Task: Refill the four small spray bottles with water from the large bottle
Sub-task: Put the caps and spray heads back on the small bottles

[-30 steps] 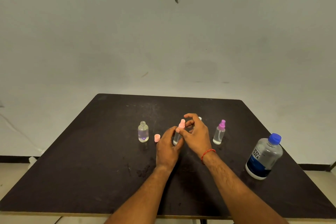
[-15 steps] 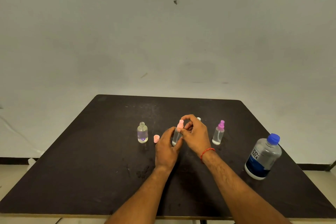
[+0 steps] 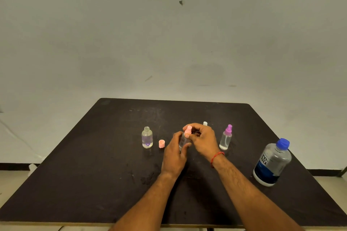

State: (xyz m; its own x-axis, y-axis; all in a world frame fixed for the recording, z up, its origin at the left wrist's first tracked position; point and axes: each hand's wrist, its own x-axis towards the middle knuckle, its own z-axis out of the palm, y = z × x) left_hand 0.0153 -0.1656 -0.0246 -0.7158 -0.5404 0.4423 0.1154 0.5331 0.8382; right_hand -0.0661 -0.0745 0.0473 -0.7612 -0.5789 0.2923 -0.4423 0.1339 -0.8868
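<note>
At the table's middle my left hand point(image 3: 175, 153) grips the clear body of a small spray bottle point(image 3: 183, 141). My right hand point(image 3: 203, 141) pinches its pink spray top point(image 3: 188, 131). To the left stands an uncapped small bottle point(image 3: 147, 137) holding clear liquid, with a loose pink cap point(image 3: 161, 144) beside it. Right of my hands stands a small bottle with a purple spray top point(image 3: 226, 137). A white-topped bottle point(image 3: 205, 123) peeks out behind my right hand, mostly hidden. The large water bottle point(image 3: 272, 163) with a blue cap stands upright at the right.
The dark table point(image 3: 93, 165) fills the lower half of the view, with a pale wall behind it. Its near edge runs along the bottom, and the floor shows at both sides.
My hands stay on the pink-topped bottle; the right hand's fingers have shifted slightly around the pink top. The other bottles have not moved.
</note>
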